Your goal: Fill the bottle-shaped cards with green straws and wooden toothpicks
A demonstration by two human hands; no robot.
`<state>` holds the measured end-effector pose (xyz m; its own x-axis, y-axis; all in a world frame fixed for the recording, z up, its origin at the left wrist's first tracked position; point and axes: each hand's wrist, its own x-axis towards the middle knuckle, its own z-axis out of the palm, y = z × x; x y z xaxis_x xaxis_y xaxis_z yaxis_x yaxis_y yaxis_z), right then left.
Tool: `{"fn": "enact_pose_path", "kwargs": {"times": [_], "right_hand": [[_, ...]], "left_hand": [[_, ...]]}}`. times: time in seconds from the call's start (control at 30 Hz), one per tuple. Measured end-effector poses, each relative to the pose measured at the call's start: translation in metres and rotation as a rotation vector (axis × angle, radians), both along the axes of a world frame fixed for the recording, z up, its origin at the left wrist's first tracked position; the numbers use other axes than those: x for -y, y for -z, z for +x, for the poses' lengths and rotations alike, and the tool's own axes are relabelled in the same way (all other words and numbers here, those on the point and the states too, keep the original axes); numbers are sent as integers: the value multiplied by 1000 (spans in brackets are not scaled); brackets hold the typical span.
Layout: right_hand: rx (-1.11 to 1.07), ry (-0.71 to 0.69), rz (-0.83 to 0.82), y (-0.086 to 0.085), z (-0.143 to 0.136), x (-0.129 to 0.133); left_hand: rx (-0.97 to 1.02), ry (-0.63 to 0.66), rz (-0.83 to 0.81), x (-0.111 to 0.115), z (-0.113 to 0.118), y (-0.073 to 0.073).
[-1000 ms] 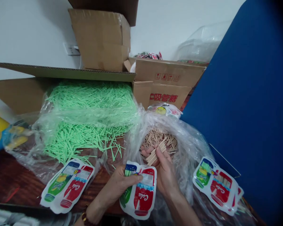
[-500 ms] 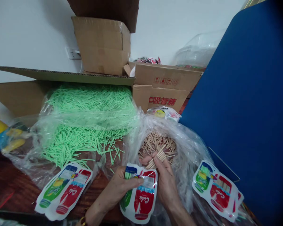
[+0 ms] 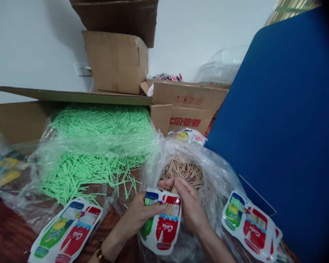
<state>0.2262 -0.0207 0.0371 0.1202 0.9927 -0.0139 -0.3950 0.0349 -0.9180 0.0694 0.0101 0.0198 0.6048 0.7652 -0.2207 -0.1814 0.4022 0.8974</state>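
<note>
My left hand [image 3: 144,213] is closed on a small printed pouch [image 3: 164,239] with a green bottle and a red Cola bottle on it, thumb across its front. Green sticks show in the pouch's left window. Thin brown sticks [image 3: 171,209] show in its right window, their upper ends rising out of the top edge. My right hand [image 3: 191,204] curls around those upper ends at the pouch's mouth, its fingers partly hiding them. Just beyond lies a heap of loose brown sticks [image 3: 185,168] on clear plastic.
A large heap of green sticks [image 3: 104,120] spills from a plastic-lined carton on the left. Flat pouches [image 3: 68,230] lie at front left; filled pouches [image 3: 253,230] are stacked at right. Cartons [image 3: 116,60] stand behind, and a blue panel [image 3: 279,120] borders the right side.
My right hand has lowered the bundle of brown sticks from above the pouch into its red side. My left hand keeps hold of the pouch. The whole view has shifted slightly.
</note>
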Motion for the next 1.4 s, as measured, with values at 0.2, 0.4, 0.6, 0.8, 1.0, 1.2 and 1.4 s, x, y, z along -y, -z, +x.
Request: {"fn": "enact_pose_path", "kwargs": {"times": [0.2,0.4,0.6,0.8,1.0,1.2,1.4], "right_hand": [[273,-102,38,-6,14,-3],[489,-83,156,-6,31,-6],[595,-140,200,-15,40,-6],[293,-11,110,-13,47,-3],[-2,-154,-27,16,23,7],[-46,-96,-31,10,20,14],[-45,-61,4,7,20,19]], "left_hand": [[13,3,63,-9,10,-4],[-34,-37,184,-17,14,-4],[-44,-34,197,-18,19,-11],[19,-49,185,-20,19,-21],[37,-116,92,-21,21,-18],[1,-33,-4,-17,19,-18],[-13,-55,10,-13,24,-22]]}}
